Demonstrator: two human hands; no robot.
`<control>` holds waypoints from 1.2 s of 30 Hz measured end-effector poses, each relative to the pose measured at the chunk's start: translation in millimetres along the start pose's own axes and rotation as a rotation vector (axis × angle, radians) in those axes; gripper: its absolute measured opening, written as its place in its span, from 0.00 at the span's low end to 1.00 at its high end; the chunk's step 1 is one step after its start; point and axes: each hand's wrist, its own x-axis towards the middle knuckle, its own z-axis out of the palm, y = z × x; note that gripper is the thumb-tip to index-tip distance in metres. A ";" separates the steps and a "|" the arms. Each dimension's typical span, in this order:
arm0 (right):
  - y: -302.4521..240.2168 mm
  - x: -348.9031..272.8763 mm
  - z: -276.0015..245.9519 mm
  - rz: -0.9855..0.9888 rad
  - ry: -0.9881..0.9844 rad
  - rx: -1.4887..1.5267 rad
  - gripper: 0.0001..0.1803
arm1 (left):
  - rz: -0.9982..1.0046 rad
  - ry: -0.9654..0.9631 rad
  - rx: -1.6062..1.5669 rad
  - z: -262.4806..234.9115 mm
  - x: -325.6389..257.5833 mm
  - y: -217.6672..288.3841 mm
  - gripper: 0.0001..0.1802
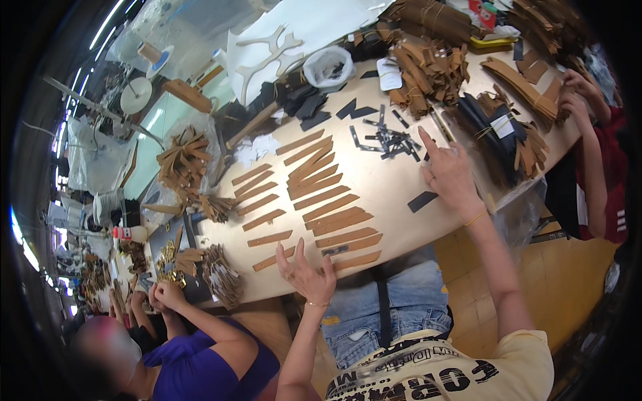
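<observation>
My left hand point(307, 277) is over the near edge of the table, fingers spread and holding nothing I can see. Its fingertips are beside the nearest of the brown leather strips point(334, 204), which lie in two slanting columns. A small dark piece point(336, 250) rests among the strips close to that hand. Farther right, my right hand point(451, 174) is raised over the tabletop, index finger stretched out and the others loosely bent, with nothing visible in it. Just left of it is a scattered pile of small black pieces point(391, 142). A black rectangular piece point(422, 201) lies below its fingers.
Brown strip bundles point(428, 73) and a dark bundle point(495, 134) crowd the far right. A white bag-lined tub point(329, 68) stands at the back. Co-workers sit at left, in a purple top point(207, 364), and at right, in a red sleeve point(608, 174).
</observation>
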 end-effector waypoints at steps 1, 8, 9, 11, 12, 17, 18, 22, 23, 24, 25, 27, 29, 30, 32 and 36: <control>0.4 0.4 2.1 -0.024 -0.007 -0.029 0.46 | 0.004 0.011 -0.004 0.1 -0.8 -0.1 0.36; 1.4 11.2 19.9 -0.089 0.028 -0.227 0.46 | -0.045 -0.004 -0.032 1.9 -0.4 -0.5 0.35; 1.2 12.4 18.3 -0.112 0.062 -0.250 0.46 | -0.055 -0.009 -0.048 1.3 -0.5 -0.1 0.35; -1.5 11.6 8.1 0.008 0.125 0.010 0.45 | -0.058 -0.004 -0.089 -0.3 0.3 -0.1 0.32; -3.8 10.6 -0.3 0.069 0.155 0.134 0.45 | -0.059 0.007 -0.118 -1.6 0.3 0.2 0.31; -57.1 -17.6 -56.3 0.744 0.150 1.278 0.45 | -0.165 0.004 -0.609 -16.6 9.0 3.2 0.22; -76.3 -25.1 -62.9 0.755 0.102 1.376 0.46 | -0.267 -0.083 -0.825 -22.2 10.4 6.1 0.21; -146.8 -48.4 -67.3 0.812 -0.236 1.597 0.47 | -0.492 -0.449 -1.444 -53.3 6.7 20.0 0.15; -157.7 -51.5 -66.3 0.831 -0.275 1.577 0.48 | -0.497 -0.530 -1.553 -57.4 7.6 18.4 0.14; -166.9 -54.1 -64.4 0.836 -0.309 1.573 0.48 | -0.543 -0.535 -1.524 -60.8 7.0 18.1 0.13; -175.1 -56.0 -60.9 0.832 -0.332 1.579 0.49 | -0.580 -0.539 -1.495 -62.7 6.0 17.6 0.12; -184.6 -60.5 -56.0 0.796 -0.362 1.525 0.45 | -0.650 -0.531 -1.455 -67.1 4.0 13.3 0.10; -185.3 -64.6 -56.2 0.768 -0.437 1.490 0.41 | -0.711 -0.507 -1.439 -69.3 1.8 10.6 0.08; -187.7 -67.5 -54.5 0.718 -0.452 1.459 0.39 | -0.721 -0.500 -1.439 -69.6 0.8 9.7 0.09; -190.9 -72.7 -52.6 0.654 -0.455 1.417 0.34 | -0.747 -0.481 -1.466 -70.8 -0.7 10.8 0.09; -190.0 -75.6 -47.5 0.606 -0.471 1.373 0.32 | -0.967 -0.484 -1.675 -72.4 0.2 10.1 0.08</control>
